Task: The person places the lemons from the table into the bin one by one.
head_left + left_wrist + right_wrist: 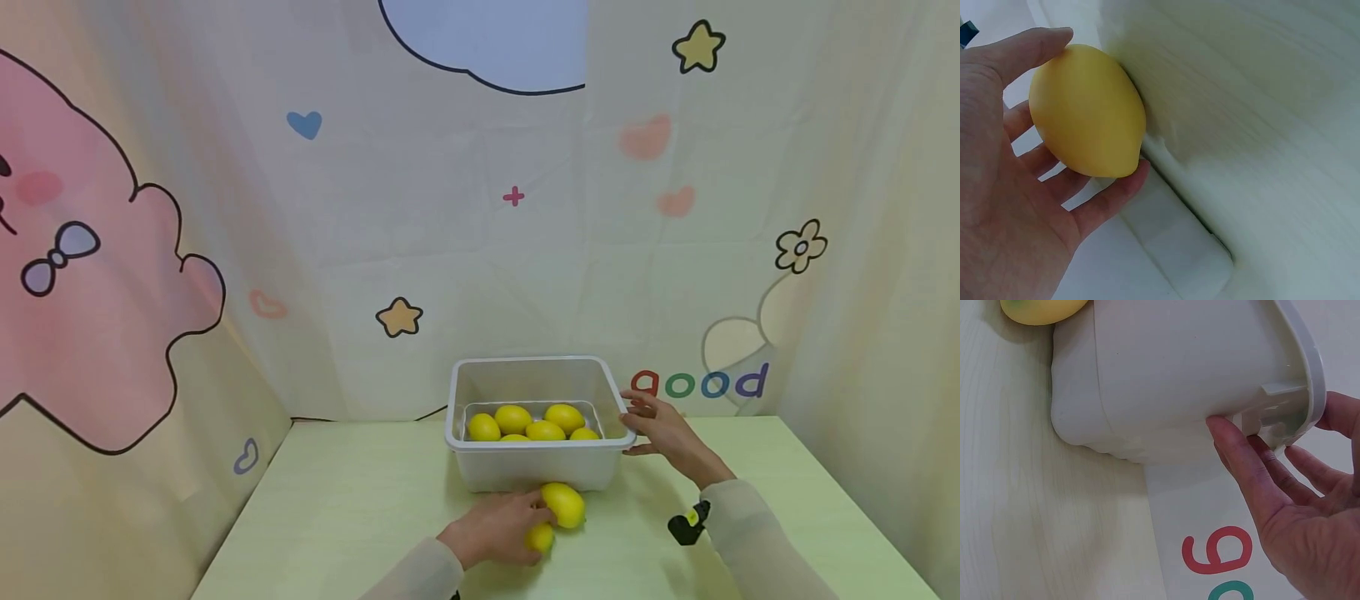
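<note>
A white plastic box (542, 467) stands toward the back of the table, with several yellow lemons (513, 418) lying inside. In front of it my left hand (498, 529) holds a lemon (1088, 112) between thumb and curled fingers. Another lemon (564, 505) sits just beyond those fingers, close to the box's front wall. At the box's right side my right hand (671, 433) grips the rim. The right wrist view shows its fingers (1241, 456) around the rim and against the outer wall below.
The pale wooden table (337, 508) meets a printed cloth backdrop (450, 250) right behind the box. More cloth hangs on the left and right. A dark strap device (688, 525) is on the right wrist.
</note>
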The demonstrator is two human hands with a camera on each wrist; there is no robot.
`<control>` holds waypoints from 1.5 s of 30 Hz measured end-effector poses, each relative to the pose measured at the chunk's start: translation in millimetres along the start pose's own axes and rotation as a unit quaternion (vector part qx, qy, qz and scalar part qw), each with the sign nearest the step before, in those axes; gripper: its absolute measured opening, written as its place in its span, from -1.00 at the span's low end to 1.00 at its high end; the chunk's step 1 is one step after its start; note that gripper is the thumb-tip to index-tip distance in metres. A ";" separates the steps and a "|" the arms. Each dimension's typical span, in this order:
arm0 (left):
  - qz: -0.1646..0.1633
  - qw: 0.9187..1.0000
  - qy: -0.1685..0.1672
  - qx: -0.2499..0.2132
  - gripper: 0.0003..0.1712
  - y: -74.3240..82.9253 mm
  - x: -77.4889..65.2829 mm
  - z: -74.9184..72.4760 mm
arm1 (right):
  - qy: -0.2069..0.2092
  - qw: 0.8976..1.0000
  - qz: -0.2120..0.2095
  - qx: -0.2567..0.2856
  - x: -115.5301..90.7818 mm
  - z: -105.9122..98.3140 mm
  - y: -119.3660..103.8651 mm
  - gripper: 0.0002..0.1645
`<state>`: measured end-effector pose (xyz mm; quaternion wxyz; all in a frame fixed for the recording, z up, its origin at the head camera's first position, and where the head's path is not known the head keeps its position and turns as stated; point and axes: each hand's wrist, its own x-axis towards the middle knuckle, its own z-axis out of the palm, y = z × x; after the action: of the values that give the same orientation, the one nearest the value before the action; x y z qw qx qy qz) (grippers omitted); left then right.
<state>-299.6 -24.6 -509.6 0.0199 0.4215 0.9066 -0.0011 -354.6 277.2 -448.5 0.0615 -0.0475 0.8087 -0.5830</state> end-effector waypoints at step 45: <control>0.027 0.999 -0.018 0.026 -0.55 14.2 -9.0 -42.5 | 0.002 1.000 0.006 0.003 -0.2 0.5 0.7 -0.28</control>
<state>-284.3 -21.5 -466.7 0.0252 0.4462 0.8940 -0.0314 -354.4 276.9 -449.3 0.0636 -0.0408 0.8075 -0.5850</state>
